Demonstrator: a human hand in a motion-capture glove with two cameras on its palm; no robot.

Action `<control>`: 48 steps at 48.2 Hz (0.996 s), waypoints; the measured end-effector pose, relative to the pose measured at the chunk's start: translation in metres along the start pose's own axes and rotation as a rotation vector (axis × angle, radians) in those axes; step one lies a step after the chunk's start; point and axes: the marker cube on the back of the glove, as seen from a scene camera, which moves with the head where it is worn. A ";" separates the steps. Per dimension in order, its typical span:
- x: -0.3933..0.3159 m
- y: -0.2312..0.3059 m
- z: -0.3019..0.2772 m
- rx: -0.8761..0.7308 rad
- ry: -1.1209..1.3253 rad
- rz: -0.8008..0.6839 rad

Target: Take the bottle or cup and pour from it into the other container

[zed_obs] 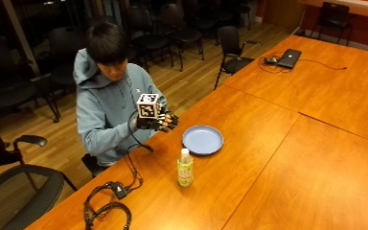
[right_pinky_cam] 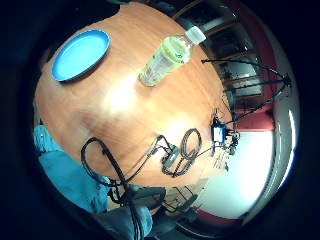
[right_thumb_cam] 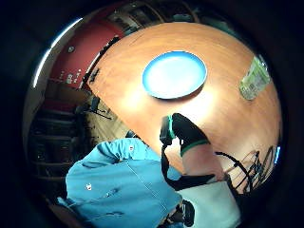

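Observation:
A clear bottle (zed_obs: 184, 167) of pale green drink with a white cap stands upright on the wooden table (zed_obs: 286, 153); it also appears as the bottle (right_pinky_cam: 167, 60) and the bottle (right_thumb_cam: 254, 78) in the palm views. Just beyond it lies an empty blue plate (zed_obs: 202, 140), seen again as the plate (right_pinky_cam: 80, 54) and the plate (right_thumb_cam: 174, 74). My gloved right hand (zed_obs: 162, 121) hovers above the table's near edge in front of the person's chest, well clear of both objects. Its fingers are loosely curled and hold nothing.
A bundle of black cables (zed_obs: 110, 203) lies on the table's near corner, beside the bottle. A laptop (zed_obs: 289, 57) sits at the far end. Office chairs (zed_obs: 18, 182) stand along the table's side, behind and beside the seated person.

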 end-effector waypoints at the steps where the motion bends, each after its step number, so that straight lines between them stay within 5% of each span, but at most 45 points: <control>1: 0.001 0.000 -0.001 0.001 0.002 0.000; 32: 0.173 0.045 -0.063 0.108 0.120 0.240; 48: 0.253 0.067 -0.044 0.173 -0.175 0.282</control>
